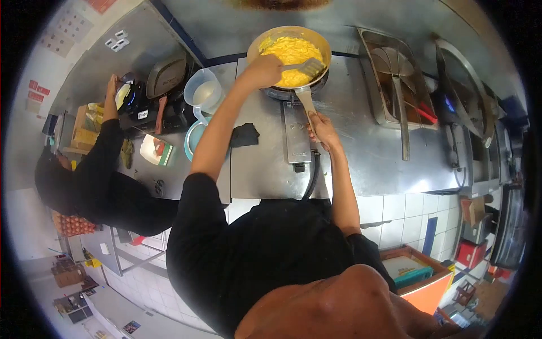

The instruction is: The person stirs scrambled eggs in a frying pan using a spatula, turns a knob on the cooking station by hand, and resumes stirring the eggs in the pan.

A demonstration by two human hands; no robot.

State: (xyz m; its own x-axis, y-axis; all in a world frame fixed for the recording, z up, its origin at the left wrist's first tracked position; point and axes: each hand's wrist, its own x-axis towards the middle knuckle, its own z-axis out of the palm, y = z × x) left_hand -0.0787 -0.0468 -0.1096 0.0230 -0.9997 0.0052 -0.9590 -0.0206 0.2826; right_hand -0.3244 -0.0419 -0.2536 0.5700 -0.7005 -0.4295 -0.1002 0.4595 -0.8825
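A round pan (254, 48) stands on a single burner (282, 95) at the back of the steel counter. Yellow, egg-like food in soft folds (291, 51) fills it. My left hand (263, 72) reaches over the near-left rim, closed around a spatula (310, 68) whose slotted blade rests in the food at the right side. With my right hand (323, 131) I grip the pan handle (306, 101) near its end, fingers wrapped round it. Beside my left forearm lies a black cloth (245, 135).
To the right sits a metal tray (389, 118) with long-handled utensils, and a large pan (463, 96). Left stand a clear plastic jug (203, 93) and a blue-rimmed bowl (195, 137). A co-worker in black (101, 186) reaches toward another burner. An orange-sided box (426, 288) is low right.
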